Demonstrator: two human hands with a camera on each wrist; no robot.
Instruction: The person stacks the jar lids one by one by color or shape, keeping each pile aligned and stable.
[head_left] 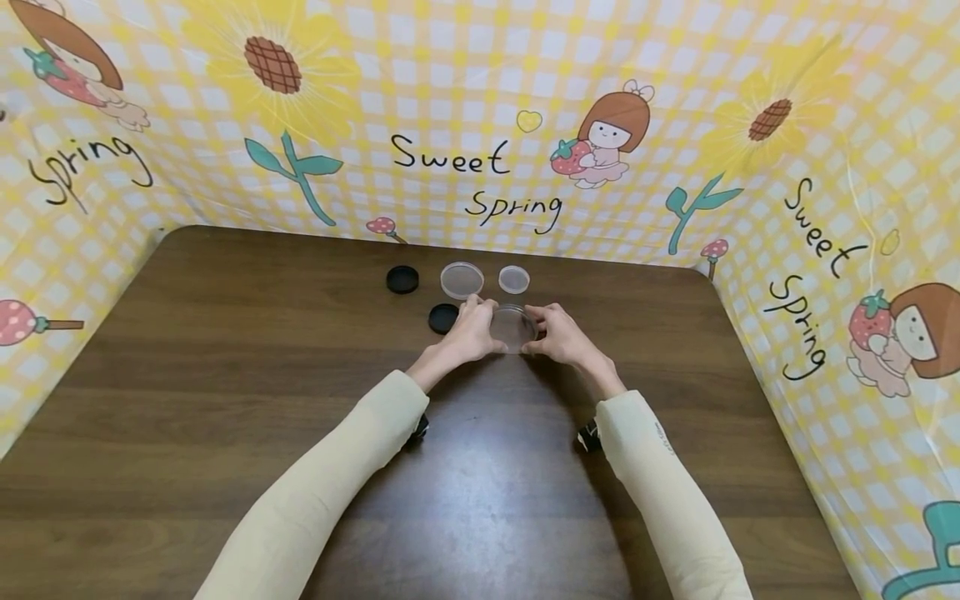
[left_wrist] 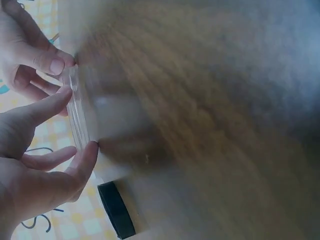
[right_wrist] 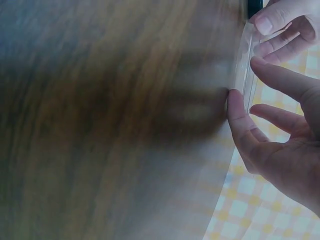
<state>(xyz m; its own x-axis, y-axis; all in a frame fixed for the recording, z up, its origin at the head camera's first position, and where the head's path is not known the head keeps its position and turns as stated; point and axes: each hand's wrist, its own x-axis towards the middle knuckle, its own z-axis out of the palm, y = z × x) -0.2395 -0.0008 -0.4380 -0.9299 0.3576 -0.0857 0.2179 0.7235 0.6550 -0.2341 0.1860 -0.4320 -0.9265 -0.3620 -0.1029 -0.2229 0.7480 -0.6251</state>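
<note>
A clear, round petri dish lies low at the tabletop between both hands. My left hand grips its left edge, thumb at the near side and fingers toward the far side. From the right, my right hand holds the opposite edge the same way. Seen from the side in the left wrist view, the dish shows a thin, layered rim between the fingertips. Right beside the left hand sits a black round disc-like piece, partly hidden by the fingers.
Behind the hands stand a large clear round dish, a smaller clear one and another black round piece. The brown wooden table ends at a yellow checked cloth wall at the back and sides.
</note>
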